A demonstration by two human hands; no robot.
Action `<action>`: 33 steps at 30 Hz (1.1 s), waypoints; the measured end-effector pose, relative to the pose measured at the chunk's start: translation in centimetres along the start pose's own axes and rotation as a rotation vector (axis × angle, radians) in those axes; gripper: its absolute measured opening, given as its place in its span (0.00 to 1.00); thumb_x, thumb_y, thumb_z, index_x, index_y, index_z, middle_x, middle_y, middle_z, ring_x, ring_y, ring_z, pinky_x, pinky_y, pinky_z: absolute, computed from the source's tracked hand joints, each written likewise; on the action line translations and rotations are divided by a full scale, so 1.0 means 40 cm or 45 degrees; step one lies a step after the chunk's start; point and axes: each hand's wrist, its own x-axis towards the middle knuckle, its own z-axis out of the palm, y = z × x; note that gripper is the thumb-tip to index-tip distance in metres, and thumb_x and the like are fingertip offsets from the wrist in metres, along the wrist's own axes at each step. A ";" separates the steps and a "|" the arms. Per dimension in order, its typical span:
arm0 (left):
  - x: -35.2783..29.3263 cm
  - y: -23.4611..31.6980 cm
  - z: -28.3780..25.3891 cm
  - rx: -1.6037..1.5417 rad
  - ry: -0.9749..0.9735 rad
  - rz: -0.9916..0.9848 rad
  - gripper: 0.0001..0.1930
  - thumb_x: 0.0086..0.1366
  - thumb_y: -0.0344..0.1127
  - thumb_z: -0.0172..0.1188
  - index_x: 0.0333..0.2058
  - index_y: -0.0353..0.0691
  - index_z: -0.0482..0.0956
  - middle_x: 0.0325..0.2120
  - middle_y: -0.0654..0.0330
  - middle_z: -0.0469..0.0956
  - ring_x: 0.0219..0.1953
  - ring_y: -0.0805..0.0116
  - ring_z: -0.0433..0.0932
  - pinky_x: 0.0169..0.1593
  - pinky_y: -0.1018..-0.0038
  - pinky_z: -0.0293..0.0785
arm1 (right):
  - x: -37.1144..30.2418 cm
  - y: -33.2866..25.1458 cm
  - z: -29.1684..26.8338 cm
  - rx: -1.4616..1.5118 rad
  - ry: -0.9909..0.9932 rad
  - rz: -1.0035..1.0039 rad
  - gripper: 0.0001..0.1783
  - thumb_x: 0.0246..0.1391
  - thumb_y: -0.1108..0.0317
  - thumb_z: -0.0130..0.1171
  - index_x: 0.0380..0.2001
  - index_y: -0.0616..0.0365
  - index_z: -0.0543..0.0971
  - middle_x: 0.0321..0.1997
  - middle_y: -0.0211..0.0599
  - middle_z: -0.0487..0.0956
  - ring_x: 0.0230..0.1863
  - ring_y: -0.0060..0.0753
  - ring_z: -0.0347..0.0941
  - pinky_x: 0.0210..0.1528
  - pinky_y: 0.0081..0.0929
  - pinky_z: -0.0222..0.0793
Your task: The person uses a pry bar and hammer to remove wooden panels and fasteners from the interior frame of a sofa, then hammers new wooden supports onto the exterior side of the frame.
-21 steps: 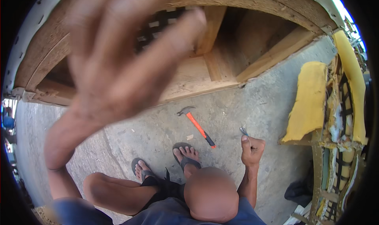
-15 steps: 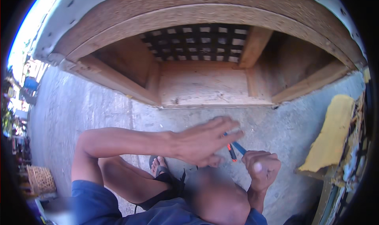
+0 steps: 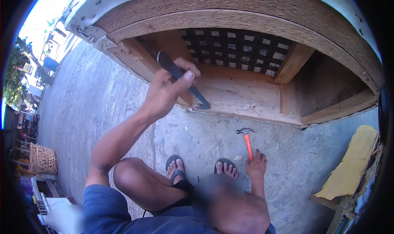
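Observation:
My left hand [image 3: 167,88] is closed around a dark blue pry bar [image 3: 176,72], held at a slant. Its bent lower end meets the bottom front edge of the wooden frame [image 3: 242,104], near the left corner. A claw hammer [image 3: 248,143] with an orange handle and dark head lies on the concrete floor, head pointing away from me. Down by the handle's near end is my right hand [image 3: 257,166], its fingers round the handle tip. Black webbing [image 3: 234,49] is woven across the inside of the frame, and pale stapled cover material [image 3: 102,6] wraps its outer edge.
Both my sandalled feet [image 3: 176,168] are on the concrete floor [image 3: 123,98] below the frame. At the right lies a yellow sheet [image 3: 349,160] on a heap of wooden pieces. A woven basket [image 3: 43,159] stands far left, with a blue container [image 3: 51,63] beyond.
The pry bar has passed from my right hand to my left, which has moved up to the frame's lower left corner. My right hand has gone down to the hammer handle. The view has shifted.

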 end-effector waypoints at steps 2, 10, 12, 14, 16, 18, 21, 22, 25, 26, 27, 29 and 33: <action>-0.006 -0.013 -0.011 -0.195 0.046 -0.023 0.09 0.75 0.38 0.58 0.42 0.39 0.75 0.36 0.63 0.71 0.40 0.73 0.68 0.51 0.71 0.65 | -0.038 0.040 0.066 -0.029 -0.072 0.132 0.38 0.51 0.68 0.69 0.65 0.53 0.67 0.55 0.54 0.72 0.57 0.62 0.70 0.58 0.58 0.70; 0.036 -0.031 0.023 -0.458 -0.038 -0.012 0.19 0.77 0.50 0.52 0.33 0.41 0.71 0.27 0.64 0.65 0.33 0.71 0.63 0.44 0.71 0.62 | -0.013 0.091 0.092 0.268 -0.074 0.161 0.35 0.46 0.69 0.70 0.59 0.51 0.69 0.47 0.48 0.77 0.52 0.54 0.76 0.52 0.48 0.73; 0.042 -0.023 0.037 -0.322 -0.131 -0.004 0.22 0.78 0.54 0.48 0.30 0.42 0.69 0.24 0.65 0.62 0.30 0.71 0.62 0.42 0.71 0.61 | 0.008 0.088 0.074 0.330 -0.139 0.216 0.34 0.45 0.68 0.71 0.57 0.51 0.70 0.43 0.45 0.78 0.47 0.51 0.77 0.49 0.47 0.74; 0.049 -0.021 0.052 -0.260 -0.222 0.005 0.25 0.78 0.56 0.45 0.28 0.42 0.67 0.21 0.65 0.60 0.28 0.71 0.61 0.40 0.71 0.61 | 0.016 0.091 0.070 0.370 -0.139 0.225 0.34 0.43 0.69 0.73 0.55 0.51 0.71 0.36 0.43 0.79 0.39 0.47 0.80 0.44 0.45 0.75; 0.057 -0.022 0.073 -0.274 -0.295 0.022 0.26 0.79 0.56 0.44 0.27 0.42 0.67 0.20 0.65 0.59 0.27 0.71 0.61 0.39 0.70 0.62 | 0.018 0.105 0.069 0.353 -0.123 0.197 0.34 0.43 0.68 0.74 0.56 0.54 0.72 0.34 0.43 0.79 0.37 0.47 0.79 0.43 0.45 0.76; 0.064 -0.010 0.111 -0.308 -0.343 -0.057 0.27 0.79 0.57 0.43 0.26 0.42 0.66 0.20 0.65 0.60 0.27 0.71 0.61 0.39 0.70 0.62 | 0.010 0.128 0.071 0.344 -0.062 0.167 0.36 0.44 0.67 0.74 0.57 0.56 0.71 0.34 0.44 0.78 0.38 0.47 0.79 0.44 0.44 0.75; 0.056 0.007 0.164 -0.383 -0.417 -0.190 0.28 0.79 0.60 0.41 0.26 0.42 0.66 0.20 0.65 0.60 0.26 0.71 0.61 0.39 0.70 0.62 | -0.008 0.097 0.065 0.343 0.168 0.002 0.41 0.46 0.64 0.75 0.62 0.60 0.70 0.44 0.50 0.78 0.47 0.52 0.76 0.52 0.45 0.72; 0.036 0.011 0.153 -0.367 -0.404 -0.257 0.29 0.78 0.61 0.41 0.26 0.42 0.66 0.20 0.65 0.60 0.26 0.72 0.61 0.39 0.70 0.63 | -0.015 -0.015 0.029 0.366 0.266 -0.150 0.42 0.47 0.62 0.75 0.64 0.61 0.69 0.50 0.53 0.77 0.53 0.56 0.74 0.57 0.46 0.70; 0.002 0.009 0.193 -0.545 -0.439 -0.372 0.31 0.77 0.64 0.40 0.26 0.42 0.66 0.19 0.65 0.60 0.26 0.72 0.61 0.39 0.70 0.63 | -0.022 -0.197 -0.112 0.782 0.289 -0.528 0.37 0.50 0.62 0.74 0.61 0.62 0.72 0.55 0.57 0.75 0.54 0.56 0.74 0.59 0.46 0.68; -0.005 -0.003 0.203 -0.598 -0.473 -0.443 0.32 0.77 0.66 0.39 0.29 0.41 0.69 0.22 0.63 0.64 0.28 0.70 0.65 0.43 0.68 0.68 | -0.025 -0.240 -0.145 0.827 0.255 -0.575 0.33 0.52 0.63 0.73 0.59 0.62 0.74 0.53 0.56 0.77 0.52 0.55 0.76 0.57 0.44 0.70; -0.007 -0.010 0.216 -0.489 -0.543 -0.457 0.31 0.77 0.65 0.41 0.31 0.40 0.71 0.24 0.62 0.67 0.30 0.69 0.68 0.45 0.67 0.69 | -0.025 -0.256 -0.164 0.868 0.227 -0.628 0.29 0.54 0.63 0.72 0.56 0.63 0.76 0.50 0.55 0.79 0.50 0.53 0.78 0.54 0.43 0.72; 0.007 0.017 0.247 -0.250 -0.674 -0.476 0.29 0.77 0.62 0.45 0.34 0.38 0.74 0.30 0.59 0.72 0.36 0.66 0.72 0.50 0.64 0.71 | -0.033 -0.228 -0.126 1.019 -0.055 -0.372 0.20 0.58 0.64 0.68 0.49 0.63 0.78 0.39 0.50 0.82 0.40 0.49 0.81 0.45 0.40 0.75; 0.016 0.165 0.218 1.696 -0.418 0.861 0.22 0.71 0.51 0.61 0.46 0.34 0.79 0.46 0.51 0.77 0.53 0.57 0.76 0.55 0.58 0.75 | -0.107 -0.154 -0.102 1.122 0.081 -0.196 0.11 0.64 0.64 0.62 0.37 0.63 0.80 0.21 0.42 0.81 0.23 0.44 0.83 0.27 0.34 0.74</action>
